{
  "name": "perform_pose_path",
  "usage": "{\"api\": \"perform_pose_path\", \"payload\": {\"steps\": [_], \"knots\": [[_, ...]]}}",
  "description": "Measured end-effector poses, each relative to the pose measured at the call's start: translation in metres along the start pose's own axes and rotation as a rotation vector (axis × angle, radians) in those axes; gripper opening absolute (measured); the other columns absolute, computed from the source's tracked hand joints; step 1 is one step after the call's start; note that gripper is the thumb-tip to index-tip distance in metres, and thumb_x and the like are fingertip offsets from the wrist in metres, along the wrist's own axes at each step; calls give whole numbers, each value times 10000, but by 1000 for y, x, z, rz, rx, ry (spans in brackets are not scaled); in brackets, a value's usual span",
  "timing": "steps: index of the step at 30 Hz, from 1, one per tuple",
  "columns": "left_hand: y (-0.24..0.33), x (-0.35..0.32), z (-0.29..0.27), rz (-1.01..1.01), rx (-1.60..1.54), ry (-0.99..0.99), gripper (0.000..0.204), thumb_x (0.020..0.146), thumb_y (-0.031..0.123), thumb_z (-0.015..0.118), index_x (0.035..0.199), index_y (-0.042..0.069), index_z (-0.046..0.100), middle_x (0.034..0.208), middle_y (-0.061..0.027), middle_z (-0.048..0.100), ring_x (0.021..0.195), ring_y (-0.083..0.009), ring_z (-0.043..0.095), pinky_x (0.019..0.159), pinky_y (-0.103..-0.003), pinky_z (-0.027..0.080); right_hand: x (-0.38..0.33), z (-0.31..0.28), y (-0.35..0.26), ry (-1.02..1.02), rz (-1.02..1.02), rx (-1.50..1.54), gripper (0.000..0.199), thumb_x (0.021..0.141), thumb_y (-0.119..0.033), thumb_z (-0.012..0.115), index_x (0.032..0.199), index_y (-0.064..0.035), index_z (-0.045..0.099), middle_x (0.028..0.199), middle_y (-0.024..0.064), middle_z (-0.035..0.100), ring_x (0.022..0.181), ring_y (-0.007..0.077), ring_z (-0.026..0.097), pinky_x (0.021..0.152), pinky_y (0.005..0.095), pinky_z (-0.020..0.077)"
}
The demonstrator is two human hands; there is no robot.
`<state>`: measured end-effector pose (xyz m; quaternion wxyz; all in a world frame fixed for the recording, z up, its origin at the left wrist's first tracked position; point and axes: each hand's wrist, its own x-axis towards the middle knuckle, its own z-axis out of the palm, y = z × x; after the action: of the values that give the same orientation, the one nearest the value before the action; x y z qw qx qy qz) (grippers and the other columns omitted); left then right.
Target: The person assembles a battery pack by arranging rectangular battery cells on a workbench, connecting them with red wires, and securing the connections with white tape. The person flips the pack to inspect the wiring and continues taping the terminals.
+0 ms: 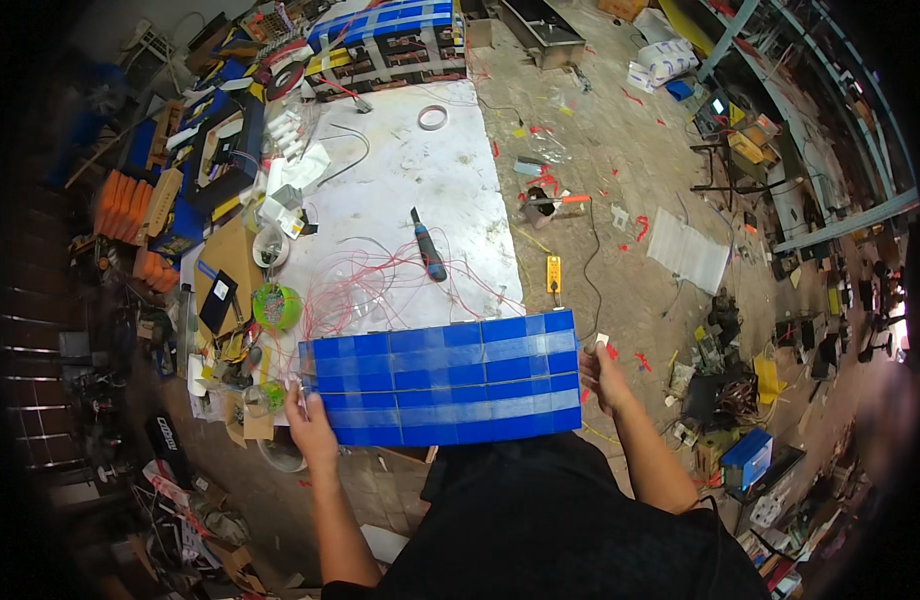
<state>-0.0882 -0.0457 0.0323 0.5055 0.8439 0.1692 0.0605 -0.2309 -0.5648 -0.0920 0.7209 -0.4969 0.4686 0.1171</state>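
A long block wrapped in blue sheet with bands of clear tape, looking like a battery pack (445, 380), lies across the near edge of the white work surface, close to my body. My left hand (312, 425) grips its left end, the thumb by the near corner. At the opposite end, my right hand (605, 378) holds the right side; part of its fingers is hidden behind the edge. A small white piece (602, 340) shows at the right fingertips. Thin red wires (365, 285) spread out beyond the far side of the pack.
A utility knife (429, 246) and a tape roll (433, 118) lie on the white board (460, 190). Farther off stands a larger blue-topped battery block (390, 55). Left are a green container (276, 306) and cardboard; right, a yellow power strip (553, 274) and floor litter.
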Motion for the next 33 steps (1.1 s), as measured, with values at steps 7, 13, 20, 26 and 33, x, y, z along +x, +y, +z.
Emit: {"api": "perform_pose_path", "payload": {"steps": [7,13,20,26,33], "knots": [[37,-15,27,193,390,-139,689,1026,304,685,1544,-74,434,1531,-283,515,1428,-417,491,1222,-478,354,28,27,26,-132,45,101,702,1118,-624,403,1496,-55,565,1391,125,677,1172,239,666,1003,382,536],[39,-15,39,179,442,-81,719,1017,326,694,1543,-83,425,1526,-308,519,1415,-462,496,1198,-499,375,19,45,11,-96,5,73,756,1100,-687,384,1447,-50,596,1305,137,709,1143,243,691,987,388,581],[48,14,36,9,282,-226,779,1011,326,712,1589,-78,381,1550,-288,530,1411,-397,543,1199,-461,392,53,14,60,-66,-37,-28,640,1111,-592,456,1359,-31,641,1192,114,730,1034,217,701,894,366,604],[49,17,47,12,247,-157,797,982,242,760,1595,-90,375,1552,-282,528,1424,-337,525,1211,-420,375,21,48,16,43,302,310,536,1092,-517,551,1292,-38,686,1093,95,747,939,208,722,796,358,623],[43,23,52,30,172,-106,786,949,183,797,1569,-114,417,1549,-271,536,1413,-331,533,1208,-412,378,50,32,31,-34,286,408,616,1082,-606,533,1266,-46,708,1067,80,758,888,209,728,769,354,625]]}}
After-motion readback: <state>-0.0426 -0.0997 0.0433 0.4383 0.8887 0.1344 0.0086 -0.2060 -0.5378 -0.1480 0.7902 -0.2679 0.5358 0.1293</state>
